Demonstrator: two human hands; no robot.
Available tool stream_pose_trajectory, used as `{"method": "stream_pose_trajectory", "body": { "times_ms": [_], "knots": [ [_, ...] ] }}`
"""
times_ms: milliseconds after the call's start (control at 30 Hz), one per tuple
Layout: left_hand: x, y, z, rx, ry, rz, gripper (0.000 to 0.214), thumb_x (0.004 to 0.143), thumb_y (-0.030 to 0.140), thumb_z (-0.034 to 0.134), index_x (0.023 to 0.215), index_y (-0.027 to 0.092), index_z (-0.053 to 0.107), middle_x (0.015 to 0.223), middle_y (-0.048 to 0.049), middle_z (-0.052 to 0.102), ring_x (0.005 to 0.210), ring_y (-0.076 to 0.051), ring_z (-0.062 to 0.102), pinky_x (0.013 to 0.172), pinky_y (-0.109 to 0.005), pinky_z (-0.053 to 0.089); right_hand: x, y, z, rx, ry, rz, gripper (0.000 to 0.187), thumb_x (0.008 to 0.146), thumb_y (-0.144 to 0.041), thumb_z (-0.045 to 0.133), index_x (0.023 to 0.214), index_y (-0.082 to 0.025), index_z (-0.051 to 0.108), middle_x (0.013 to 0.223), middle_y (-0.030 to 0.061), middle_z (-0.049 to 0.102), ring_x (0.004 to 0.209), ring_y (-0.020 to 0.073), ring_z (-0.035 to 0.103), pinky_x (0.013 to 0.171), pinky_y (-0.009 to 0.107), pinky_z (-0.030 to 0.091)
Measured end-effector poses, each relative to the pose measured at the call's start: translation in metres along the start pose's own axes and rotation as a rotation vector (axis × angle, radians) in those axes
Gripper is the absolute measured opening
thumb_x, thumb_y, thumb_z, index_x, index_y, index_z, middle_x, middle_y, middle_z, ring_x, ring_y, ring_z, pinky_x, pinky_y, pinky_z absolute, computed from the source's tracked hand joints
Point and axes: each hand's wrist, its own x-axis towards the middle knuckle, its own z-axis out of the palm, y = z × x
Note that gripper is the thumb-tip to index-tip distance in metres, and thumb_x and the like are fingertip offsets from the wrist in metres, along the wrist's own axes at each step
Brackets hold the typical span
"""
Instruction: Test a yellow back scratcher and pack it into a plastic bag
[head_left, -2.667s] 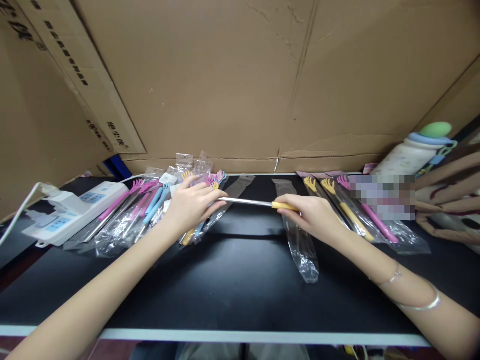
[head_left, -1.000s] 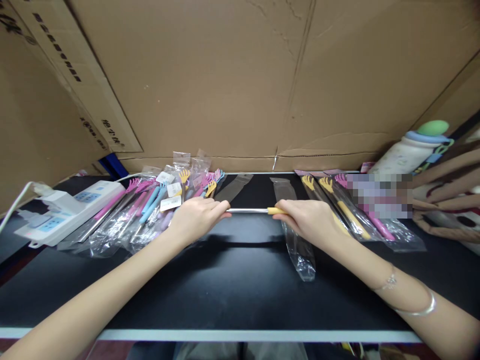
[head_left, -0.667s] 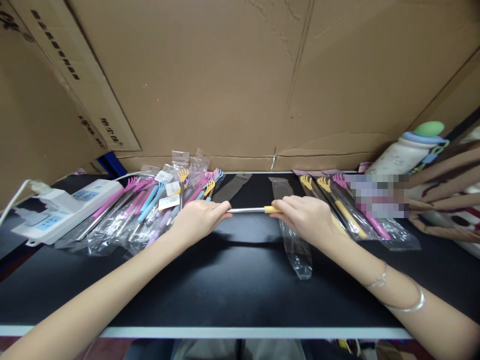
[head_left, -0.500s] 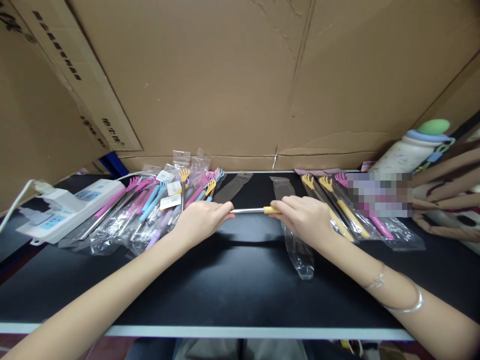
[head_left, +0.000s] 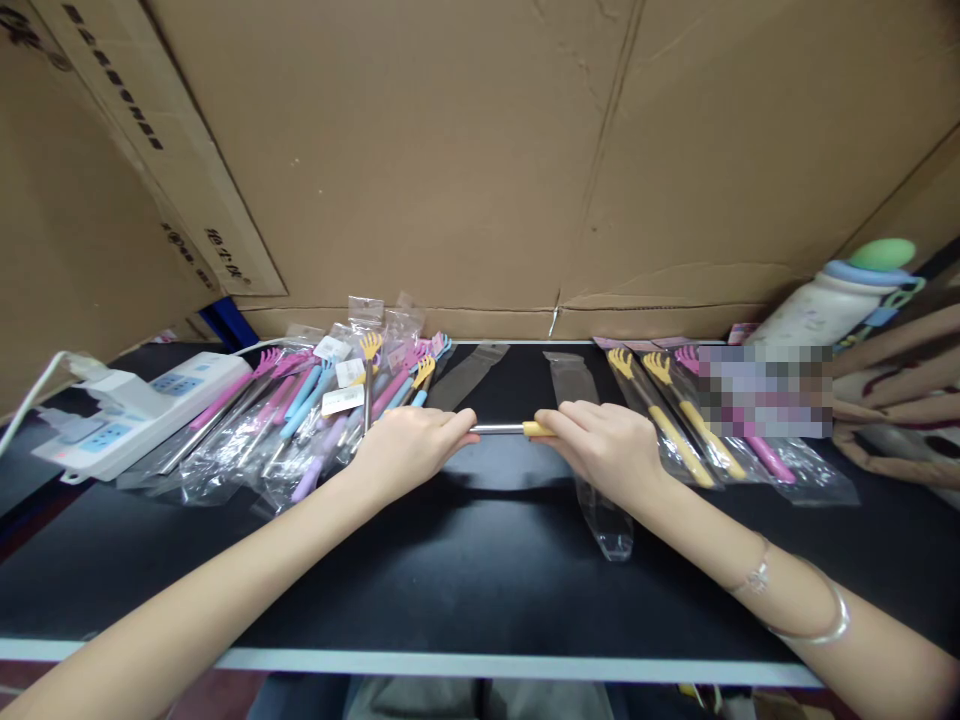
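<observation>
Over the middle of the black table (head_left: 465, 570), we hold a back scratcher (head_left: 511, 429) level, left hand (head_left: 409, 452) closed round its head end, right hand (head_left: 609, 452) closed round its yellow handle (head_left: 535, 429), and we do best pressing straight along its steel rod (head_left: 496, 429).

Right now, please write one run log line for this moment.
left hand: grips scratcher rod end | right hand: grips its yellow handle | empty bag: on table, partly hidden by right hand

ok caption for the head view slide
Left hand and right hand hold a yellow-handled rod over the table between bagged scratchers.
</observation>
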Motion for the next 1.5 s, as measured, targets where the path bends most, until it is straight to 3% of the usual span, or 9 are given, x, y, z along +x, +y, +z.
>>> {"method": "stream_pose_trajectory", "body": {
  "times_ms": [200, 433, 600, 667, 833, 933, 1167, 1300, 1500],
  "knots": [
    [-0.001, 0.003, 0.000, 0.004, -0.031, -0.028, 0.033, 0.097, 0.038, 0.033, 0.074, 0.019, 0.048, 0.054, 0.0012, 0.058, 0.046, -0.012, 0.053, 0.042, -0.023, 0.019, -0.001, -0.004, 0.000, 0.035, -0.036, 0.024, 0.034, 0.095, -0.038, 0.041, 0.079, -0.021, 0.065, 0.060, -0.0008, 0.060, 0.054, 0.0085, 0.048, 0.053, 0.027, 0.026],
    [0.001, 0.000, -0.003, -0.029, 0.024, -0.002, 0.036, 0.098, 0.036, 0.030, 0.075, 0.018, 0.050, 0.053, 0.0012, 0.056, 0.045, -0.012, 0.051, 0.045, -0.024, 0.023, 0.004, -0.004, -0.007, 0.090, -0.099, 0.069, 0.036, 0.095, -0.041, 0.039, 0.081, -0.021, 0.066, 0.063, 0.0011, 0.062, 0.057, 0.0093, 0.052, 0.054, 0.027, 0.027],
    [0.005, -0.009, -0.012, -0.006, 0.062, -0.024, 0.034, 0.096, 0.039, 0.034, 0.081, 0.020, 0.058, 0.058, 0.0008, 0.060, 0.053, -0.013, 0.055, 0.050, -0.024, 0.028, 0.008, 0.008, -0.014, 0.193, -0.141, 0.041, 0.031, 0.095, -0.039, 0.038, 0.096, -0.020, 0.063, 0.078, 0.0017, 0.069, 0.065, 0.0109, 0.059, 0.059, 0.024, 0.034],
    [0.004, -0.017, -0.014, 0.021, 0.095, -0.030, 0.031, 0.095, 0.039, 0.038, 0.082, 0.021, 0.060, 0.061, 0.0007, 0.061, 0.056, -0.013, 0.057, 0.053, -0.024, 0.030, 0.006, 0.016, -0.014, 0.272, -0.169, 0.083, 0.029, 0.095, -0.039, 0.040, 0.098, -0.020, 0.061, 0.081, 0.0009, 0.070, 0.066, 0.0108, 0.061, 0.058, 0.023, 0.036],
    [0.001, -0.039, -0.011, 0.048, 0.081, -0.097, 0.027, 0.092, 0.042, 0.045, 0.086, 0.022, 0.062, 0.067, 0.0002, 0.064, 0.064, -0.014, 0.059, 0.055, -0.025, 0.033, -0.001, 0.037, -0.009, 0.403, -0.249, 0.273, 0.026, 0.090, -0.046, 0.047, 0.091, -0.023, 0.060, 0.064, -0.0039, 0.063, 0.051, 0.0095, 0.052, 0.052, 0.022, 0.033],
    [0.000, -0.047, -0.011, 0.047, 0.055, -0.120, 0.028, 0.092, 0.042, 0.045, 0.082, 0.021, 0.061, 0.071, 0.0002, 0.064, 0.068, -0.014, 0.059, 0.054, -0.024, 0.032, 0.000, 0.046, -0.007, 0.557, -0.264, 0.346, 0.024, 0.089, -0.044, 0.048, 0.090, -0.022, 0.059, 0.070, -0.0021, 0.063, 0.053, 0.0101, 0.051, 0.053, 0.022, 0.035],
    [0.002, -0.041, -0.015, 0.132, 0.161, -0.005, 0.033, 0.095, 0.037, 0.040, 0.072, 0.020, 0.058, 0.065, 0.0012, 0.060, 0.064, -0.013, 0.054, 0.053, -0.025, 0.030, 0.002, 0.046, -0.001, 0.815, -0.225, 0.443, 0.024, 0.088, -0.041, 0.047, 0.083, -0.020, 0.055, 0.067, -0.0008, 0.054, 0.056, 0.0114, 0.045, 0.051, 0.022, 0.035],
    [0.001, -0.040, -0.014, 0.169, 0.195, 0.036, 0.031, 0.094, 0.035, 0.042, 0.071, 0.020, 0.057, 0.060, 0.0024, 0.058, 0.061, -0.013, 0.051, 0.054, -0.025, 0.030, -0.001, 0.043, 0.001, 0.825, -0.224, 0.444, 0.023, 0.088, -0.041, 0.048, 0.083, -0.019, 0.054, 0.061, -0.0032, 0.048, 0.050, 0.0092, 0.039, 0.047, 0.022, 0.030],
    [0.001, -0.041, -0.017, 0.212, 0.226, 0.094, 0.035, 0.096, 0.032, 0.039, 0.067, 0.019, 0.054, 0.055, 0.0023, 0.054, 0.058, -0.013, 0.048, 0.054, -0.025, 0.029, -0.003, 0.039, -0.003, 0.755, -0.163, 0.370, 0.018, 0.088, -0.036, 0.050, 0.085, -0.019, 0.054, 0.063, -0.0027, 0.053, 0.048, 0.0082, 0.040, 0.047, 0.022, 0.031]
  ]
}}
